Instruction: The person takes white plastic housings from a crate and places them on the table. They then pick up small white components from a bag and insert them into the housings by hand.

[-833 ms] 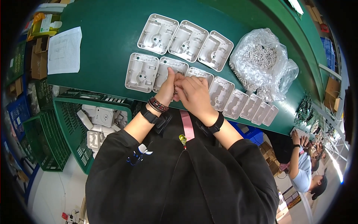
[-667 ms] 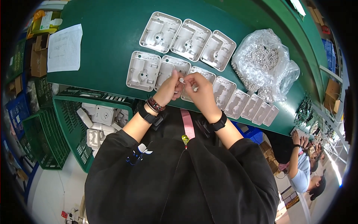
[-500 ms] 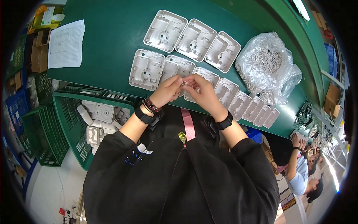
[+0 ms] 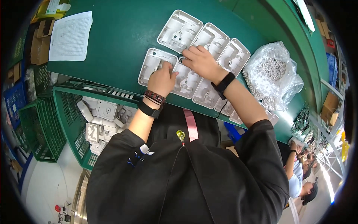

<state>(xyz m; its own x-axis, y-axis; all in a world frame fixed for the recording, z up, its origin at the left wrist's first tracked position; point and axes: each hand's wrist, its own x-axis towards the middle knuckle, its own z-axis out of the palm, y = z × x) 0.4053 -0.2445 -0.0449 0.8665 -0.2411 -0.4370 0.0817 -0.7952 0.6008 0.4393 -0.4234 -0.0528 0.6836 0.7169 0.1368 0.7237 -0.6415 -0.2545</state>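
Observation:
My left hand (image 4: 162,80) reaches into the near-left white plastic housing (image 4: 143,74), an open shell with moulded ribs. Its fingers are bent down inside, the thumb a little apart, and whatever they pinch is hidden. My right hand (image 4: 203,64) is curled with its fingertips at the far edge of the neighbouring housing (image 4: 187,80). Anything in those fingers is too small or covered to name. Behind the hands stand three more open housings, the left one (image 4: 180,31) fully in view. Several more, including a smaller one (image 4: 206,92), run rightward along the table's front edge.
A clear plastic bag (image 4: 274,71) of small whitish parts lies right of the housings. Dark small parts (image 4: 304,117) are heaped farther right. A paper sheet (image 4: 71,37) lies at left. Below the edge, a green crate (image 4: 84,156) holds white housings. A co-worker (image 4: 298,175) is at lower right.
My hands, earlier together over the front row, have parted. The left went into the near-left housing and the right moved up and farther over the housings. The view has shifted slightly.

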